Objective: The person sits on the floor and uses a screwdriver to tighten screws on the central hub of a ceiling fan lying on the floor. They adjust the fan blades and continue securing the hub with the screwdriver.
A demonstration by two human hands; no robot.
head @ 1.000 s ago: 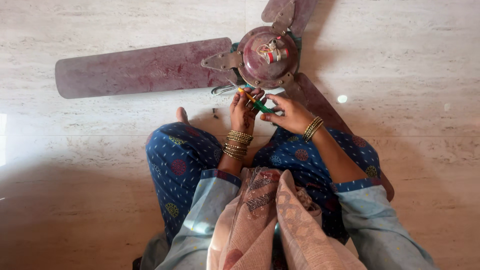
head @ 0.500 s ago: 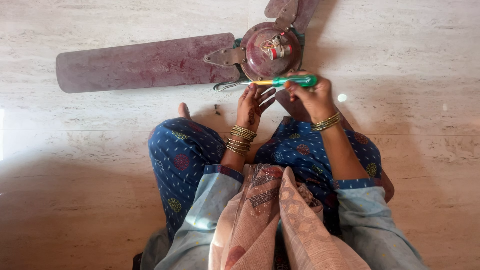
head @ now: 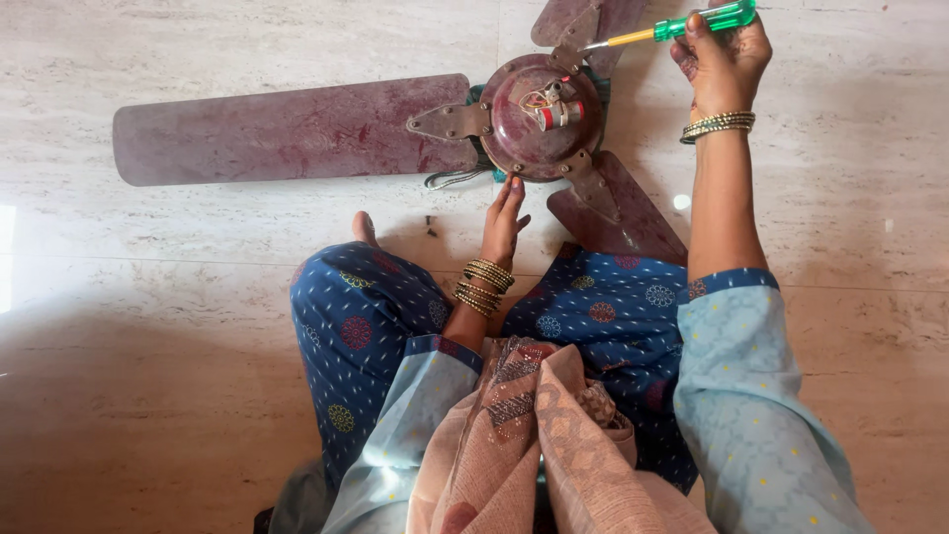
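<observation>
A maroon ceiling fan lies on the floor in front of me, its round motor housing [head: 542, 116] facing up with wires and a small red part showing in the middle. My right hand [head: 725, 61] is raised at the top right, holding a green-handled screwdriver [head: 692, 23] whose tip points at the far blade bracket. My left hand [head: 504, 222] rests with fingers spread, fingertips touching the near edge of the housing. One long blade [head: 287, 129] stretches to the left.
I sit cross-legged on a pale marble floor [head: 148, 326]. Another fan blade [head: 618, 213] lies against my right knee, a third one [head: 583, 20] runs off the top edge. A small dark screw [head: 430, 225] lies by my left foot.
My right hand has carried the screwdriver up and right, from beside the left hand to the far side of the motor housing. My left hand stayed at the near edge.
</observation>
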